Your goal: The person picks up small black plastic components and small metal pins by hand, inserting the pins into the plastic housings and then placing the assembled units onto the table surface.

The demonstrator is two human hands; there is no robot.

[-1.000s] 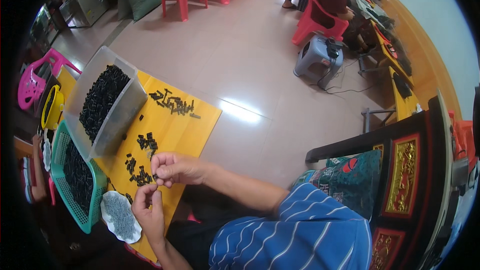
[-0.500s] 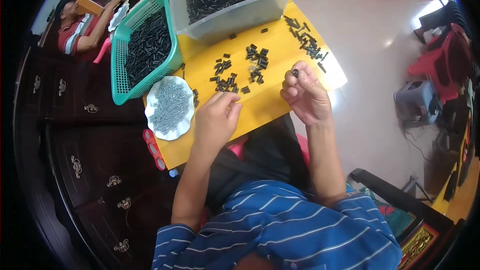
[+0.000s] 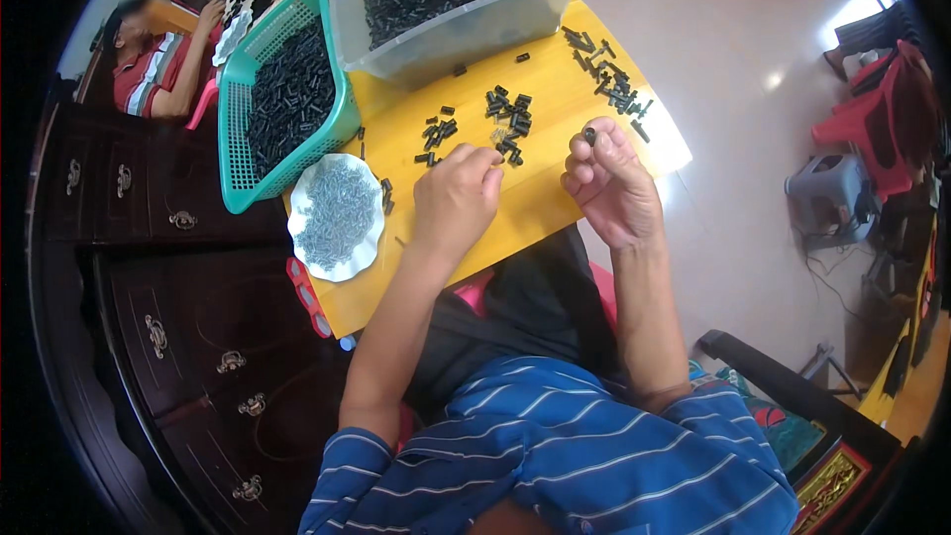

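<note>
My right hand is raised over the table's right side, thumb and fingers closed on a small black plastic tube with its end facing up. My left hand reaches over the middle of the yellow table, fingers pinched together at the near edge of a pile of short black tubes. Whatever its fingertips hold, if anything, is too small to make out. A looser group of black tubes lies just beyond that hand, partly covered by it. Longer black pieces lie scattered at the table's right edge.
A white scalloped plate of small silvery pieces sits at left. Behind it stand a green basket and a clear plastic bin, both full of black parts. A person sits at far left, beside dark drawers.
My left hand has moved forward and right, covering part of the near tubes. My right hand stays nearly in place with its tube. The other person's hand has shifted.
</note>
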